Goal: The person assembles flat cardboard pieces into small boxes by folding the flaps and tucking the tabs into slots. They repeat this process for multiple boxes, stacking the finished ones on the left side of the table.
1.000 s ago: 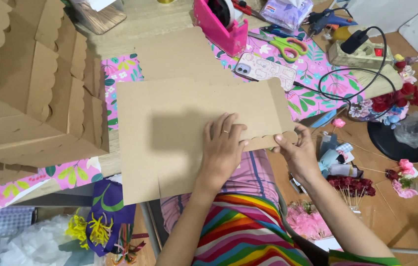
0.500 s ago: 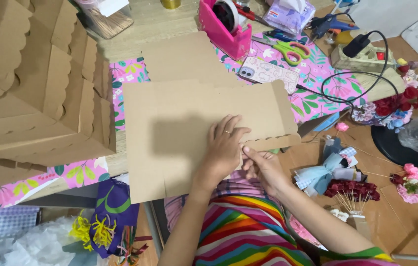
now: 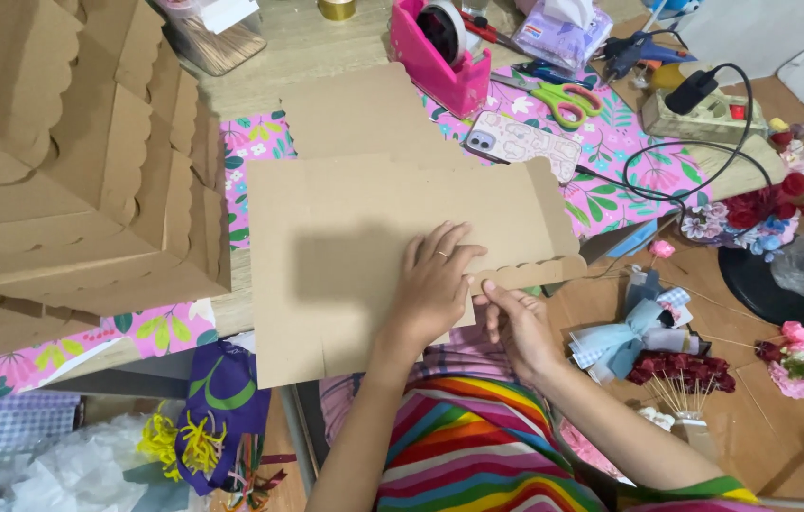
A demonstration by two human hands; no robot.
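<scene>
The left hand (image 3: 435, 284) lies flat with fingers spread and pressed down on a flat brown cardboard sheet (image 3: 364, 246), while the right hand (image 3: 516, 322) curls its fingers around the sheet's near edge, just below the scalloped flap, touching the left hand. The sheet rests on the table edge over a pink floral cloth (image 3: 611, 142), beside a stack of folded cardboard boxes (image 3: 70, 161). Beyond it lie a phone (image 3: 520, 142), green scissors (image 3: 568, 100) and a pink tape dispenser (image 3: 440, 57).
</scene>
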